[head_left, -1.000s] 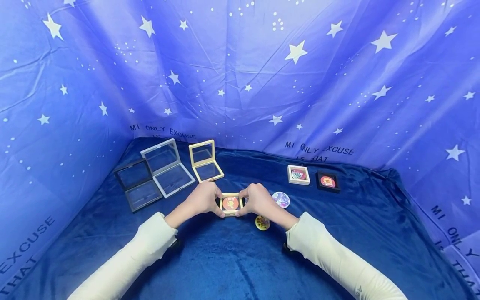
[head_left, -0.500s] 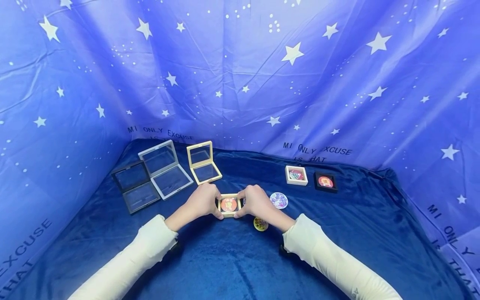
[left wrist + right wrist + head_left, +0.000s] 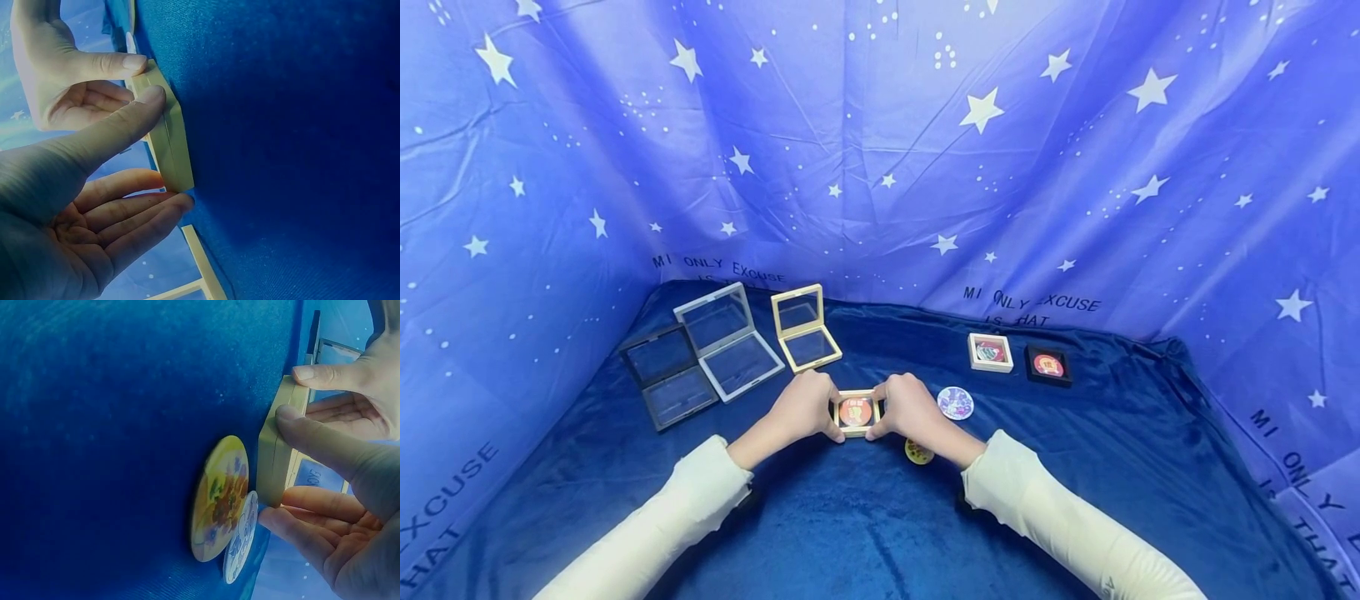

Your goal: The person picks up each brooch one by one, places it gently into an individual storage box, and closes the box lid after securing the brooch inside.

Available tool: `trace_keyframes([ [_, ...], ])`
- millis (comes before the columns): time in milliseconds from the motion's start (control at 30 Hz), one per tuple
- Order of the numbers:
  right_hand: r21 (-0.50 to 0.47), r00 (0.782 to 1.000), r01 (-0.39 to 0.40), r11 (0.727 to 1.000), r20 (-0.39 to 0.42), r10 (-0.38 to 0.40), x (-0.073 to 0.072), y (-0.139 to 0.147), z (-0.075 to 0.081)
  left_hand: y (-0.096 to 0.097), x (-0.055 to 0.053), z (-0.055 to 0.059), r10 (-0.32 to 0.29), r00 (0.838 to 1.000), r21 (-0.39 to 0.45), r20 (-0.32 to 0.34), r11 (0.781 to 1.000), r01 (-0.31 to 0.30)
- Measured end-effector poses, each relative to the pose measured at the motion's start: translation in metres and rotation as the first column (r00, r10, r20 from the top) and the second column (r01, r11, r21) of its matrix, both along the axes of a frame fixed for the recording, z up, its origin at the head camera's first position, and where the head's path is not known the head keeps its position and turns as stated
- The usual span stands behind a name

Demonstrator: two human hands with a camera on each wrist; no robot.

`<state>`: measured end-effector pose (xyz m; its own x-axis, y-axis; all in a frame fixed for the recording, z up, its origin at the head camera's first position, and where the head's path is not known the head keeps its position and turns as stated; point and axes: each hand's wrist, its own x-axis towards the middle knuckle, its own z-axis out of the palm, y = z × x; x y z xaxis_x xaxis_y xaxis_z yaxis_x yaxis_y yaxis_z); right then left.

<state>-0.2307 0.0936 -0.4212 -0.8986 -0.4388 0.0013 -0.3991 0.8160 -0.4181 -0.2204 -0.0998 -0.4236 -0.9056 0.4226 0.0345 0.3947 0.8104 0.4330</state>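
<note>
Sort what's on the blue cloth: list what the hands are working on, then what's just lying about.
In hand: small beige case with a red badge inside, pinched by left hand and right hand.

Lying about: yellow badge, pale badge, three open cases, two filled cases.

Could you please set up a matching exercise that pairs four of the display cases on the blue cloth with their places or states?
Things:
1. small beige case
2. black open case
3. black closed case
4. white closed case

States:
A. far right
B. pinched between both hands
C. far left, lid up
D. just left of the black closed one

Pairs: 1-B, 2-C, 3-A, 4-D
</note>
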Motion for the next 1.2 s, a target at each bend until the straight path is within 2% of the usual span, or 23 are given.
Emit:
trace_keyframes([
  [667, 0.019, 0.999, 0.034, 0.999, 0.028, -0.034, 0.0, -0.002, 0.0, 0.0, 0.0, -0.001, -0.011, 1.0, 0.016, -0.005, 1.0, 0.011],
  [867, 0.009, 0.999, 0.0, 1.0, 0.05, -0.001, -0.004, 0.0, 0.003, 0.0, 0.0, 0.002, -0.005, 1.0, 0.025, 0.018, 1.0, 0.004],
  [1033, -0.092, 0.997, -0.05, 0.995, 0.053, 0.055, -0.009, 0.004, 0.002, 0.0, 0.001, 0.004, 0.009, 1.0, 0.003, 0.03, 1.0, -0.009],
  [1133, -0.174, 0.997, 0.003, 0.985, 0.083, 0.012, -0.01, 0.006, 0.002, 0.0, 0.002, 0.004, 0.015, 0.999, -0.001, 0.045, 1.0, -0.015],
  [1200, -0.211, 0.993, 0.067, 0.975, 0.113, -0.044, -0.009, 0.006, 0.002, 0.0, 0.003, 0.005, 0.02, 0.998, 0.003, 0.053, 1.0, -0.02],
])
